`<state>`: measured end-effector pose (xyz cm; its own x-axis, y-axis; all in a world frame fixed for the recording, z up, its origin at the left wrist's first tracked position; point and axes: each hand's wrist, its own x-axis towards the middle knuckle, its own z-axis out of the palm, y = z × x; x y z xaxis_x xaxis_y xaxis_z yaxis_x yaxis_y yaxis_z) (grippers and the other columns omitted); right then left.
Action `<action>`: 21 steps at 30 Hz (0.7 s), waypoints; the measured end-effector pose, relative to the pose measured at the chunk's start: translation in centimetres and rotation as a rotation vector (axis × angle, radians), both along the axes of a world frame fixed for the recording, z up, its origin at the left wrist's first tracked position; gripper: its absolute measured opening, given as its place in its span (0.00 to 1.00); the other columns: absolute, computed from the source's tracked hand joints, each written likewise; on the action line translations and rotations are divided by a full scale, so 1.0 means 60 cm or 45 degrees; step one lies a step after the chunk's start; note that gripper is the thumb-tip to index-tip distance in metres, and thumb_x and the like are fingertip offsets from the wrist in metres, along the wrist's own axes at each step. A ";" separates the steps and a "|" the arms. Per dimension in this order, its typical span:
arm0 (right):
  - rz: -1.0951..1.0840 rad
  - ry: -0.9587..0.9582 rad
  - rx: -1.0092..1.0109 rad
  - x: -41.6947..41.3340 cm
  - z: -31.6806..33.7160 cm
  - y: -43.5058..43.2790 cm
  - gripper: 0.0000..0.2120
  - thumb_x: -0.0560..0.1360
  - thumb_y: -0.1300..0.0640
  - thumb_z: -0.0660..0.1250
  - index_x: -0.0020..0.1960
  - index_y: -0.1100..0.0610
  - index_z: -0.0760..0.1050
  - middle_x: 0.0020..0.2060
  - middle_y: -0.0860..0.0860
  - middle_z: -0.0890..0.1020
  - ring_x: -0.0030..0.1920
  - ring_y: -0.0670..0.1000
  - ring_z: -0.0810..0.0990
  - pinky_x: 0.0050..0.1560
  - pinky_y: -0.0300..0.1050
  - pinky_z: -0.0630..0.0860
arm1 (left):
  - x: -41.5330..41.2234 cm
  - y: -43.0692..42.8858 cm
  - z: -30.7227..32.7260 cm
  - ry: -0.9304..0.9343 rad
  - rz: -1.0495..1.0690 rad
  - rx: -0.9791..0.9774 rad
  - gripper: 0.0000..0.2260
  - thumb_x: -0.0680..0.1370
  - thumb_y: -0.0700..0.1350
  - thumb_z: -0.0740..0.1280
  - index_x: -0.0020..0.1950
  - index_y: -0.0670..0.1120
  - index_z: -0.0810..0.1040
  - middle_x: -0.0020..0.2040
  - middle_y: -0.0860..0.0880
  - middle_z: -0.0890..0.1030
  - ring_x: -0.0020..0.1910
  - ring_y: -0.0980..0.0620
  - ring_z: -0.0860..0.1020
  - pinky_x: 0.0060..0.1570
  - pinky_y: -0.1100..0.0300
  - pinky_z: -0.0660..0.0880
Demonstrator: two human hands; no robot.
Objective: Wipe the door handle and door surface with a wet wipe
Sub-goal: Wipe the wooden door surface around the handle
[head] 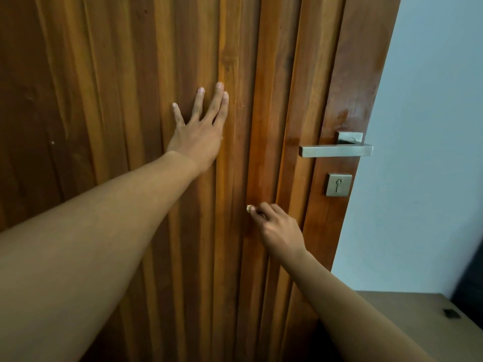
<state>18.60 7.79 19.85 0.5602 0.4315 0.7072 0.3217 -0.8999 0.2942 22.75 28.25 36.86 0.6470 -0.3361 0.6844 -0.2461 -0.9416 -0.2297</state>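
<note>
The brown wooden door [130,74] with vertical grooves fills most of the view. Its steel lever handle [335,150] sits at the right edge, with a square keyhole plate [338,184] below it. My left hand [198,131] lies flat on the door panel, fingers spread and pointing up. My right hand [277,228] is pressed against a groove below and left of the handle, fingers curled. Only a small pale bit of the wet wipe [249,208] shows at the fingertips; the rest is hidden under the hand. A damp sheen marks the wood above the handle.
A pale blue wall [423,152] stands right of the door's edge. A brown surface [418,309] with a small dark object [451,313] on it lies at the lower right.
</note>
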 end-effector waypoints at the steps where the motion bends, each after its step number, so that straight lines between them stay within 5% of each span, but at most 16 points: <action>1: -0.014 0.002 -0.003 -0.001 -0.006 0.002 0.28 0.67 0.61 0.77 0.65 0.62 0.75 0.50 0.56 0.78 0.45 0.54 0.77 0.30 0.42 0.77 | -0.001 0.000 0.000 0.003 -0.005 -0.003 0.36 0.83 0.41 0.57 0.77 0.46 0.31 0.78 0.48 0.28 0.78 0.39 0.35 0.71 0.27 0.47; 17: 0.065 0.188 -0.085 -0.002 -0.142 0.010 0.33 0.62 0.58 0.81 0.65 0.62 0.75 0.54 0.55 0.77 0.52 0.55 0.78 0.34 0.49 0.82 | -0.011 0.001 -0.001 0.028 -0.048 -0.013 0.34 0.84 0.43 0.55 0.78 0.46 0.32 0.78 0.48 0.29 0.78 0.39 0.34 0.72 0.27 0.46; 21: 0.124 0.216 -0.113 -0.007 -0.139 0.016 0.30 0.64 0.57 0.80 0.64 0.62 0.76 0.53 0.55 0.79 0.50 0.53 0.79 0.33 0.44 0.81 | -0.009 0.005 -0.006 0.005 -0.023 0.008 0.34 0.84 0.43 0.56 0.78 0.46 0.32 0.78 0.48 0.28 0.78 0.39 0.35 0.72 0.27 0.47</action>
